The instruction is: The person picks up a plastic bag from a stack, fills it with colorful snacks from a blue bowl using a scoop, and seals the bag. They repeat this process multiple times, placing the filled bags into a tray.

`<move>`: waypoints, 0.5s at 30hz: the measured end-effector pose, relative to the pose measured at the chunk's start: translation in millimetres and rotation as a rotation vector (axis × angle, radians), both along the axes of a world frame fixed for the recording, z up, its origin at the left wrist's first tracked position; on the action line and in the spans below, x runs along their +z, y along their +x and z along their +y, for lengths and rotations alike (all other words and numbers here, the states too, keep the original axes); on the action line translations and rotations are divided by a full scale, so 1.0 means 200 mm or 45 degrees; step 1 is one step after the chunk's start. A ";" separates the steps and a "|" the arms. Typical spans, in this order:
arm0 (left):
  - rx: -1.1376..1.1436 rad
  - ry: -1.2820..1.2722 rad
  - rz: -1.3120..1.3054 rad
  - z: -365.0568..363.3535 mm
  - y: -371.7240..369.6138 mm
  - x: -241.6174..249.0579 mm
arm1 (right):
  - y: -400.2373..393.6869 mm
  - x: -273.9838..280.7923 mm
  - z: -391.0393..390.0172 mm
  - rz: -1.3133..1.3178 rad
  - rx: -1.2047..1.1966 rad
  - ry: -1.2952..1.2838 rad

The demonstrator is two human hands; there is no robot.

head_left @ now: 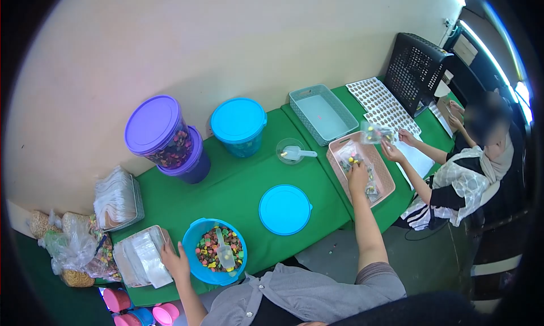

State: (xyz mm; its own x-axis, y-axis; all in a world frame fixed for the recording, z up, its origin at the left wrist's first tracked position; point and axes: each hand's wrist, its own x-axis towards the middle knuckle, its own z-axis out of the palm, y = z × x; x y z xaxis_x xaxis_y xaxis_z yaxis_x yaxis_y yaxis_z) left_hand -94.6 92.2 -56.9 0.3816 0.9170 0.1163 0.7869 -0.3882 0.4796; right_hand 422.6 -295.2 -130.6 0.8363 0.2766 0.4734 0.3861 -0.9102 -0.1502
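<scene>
My left hand (pixel 177 262) is between a tray of clear plastic bags (pixel 148 252) and a blue tub (pixel 241 233) of colourful candy-like pieces. Its fingers are apart, with the fingertips at the edge of the bags; nothing shows in its grasp. A clear scoop (pixel 225 257) lies on the pieces. My right hand (pixel 358 180) reaches into a pink basket (pixel 387 181), its fingers closed on a small filled bag (pixel 354 159) with yellow and red pieces. Other filled bags (pixel 371 190) lie below it in the basket.
Across the basket, a co-worker's hands (pixel 396 146) hold another filled bag (pixel 377 134). A teal basket (pixel 323 113), sticker sheets (pixel 385 102), a black crate (pixel 416 71), a blue lid (pixel 285 210), a bowl with scoop (pixel 292 151) and lidded buckets (pixel 238 125) stand on the green table.
</scene>
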 end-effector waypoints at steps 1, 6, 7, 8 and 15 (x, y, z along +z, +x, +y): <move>0.105 -0.146 0.010 -0.01 -0.06 -0.04 | 0.03 -0.01 0.01 0.042 -0.019 -0.032; 0.164 -0.606 -0.589 -0.13 -0.14 -0.28 | 0.12 -0.06 0.08 0.019 -0.029 -0.115; 0.142 -0.847 -0.935 -0.17 -0.12 -0.29 | 0.11 -0.04 0.09 -0.020 -0.051 -0.110; 0.186 -0.892 -1.066 -0.19 -0.10 -0.31 | 0.10 -0.03 0.14 -0.060 -0.063 -0.100; 0.300 -0.458 -0.852 -0.23 0.18 -0.23 | -0.58 0.40 0.83 0.269 0.711 0.381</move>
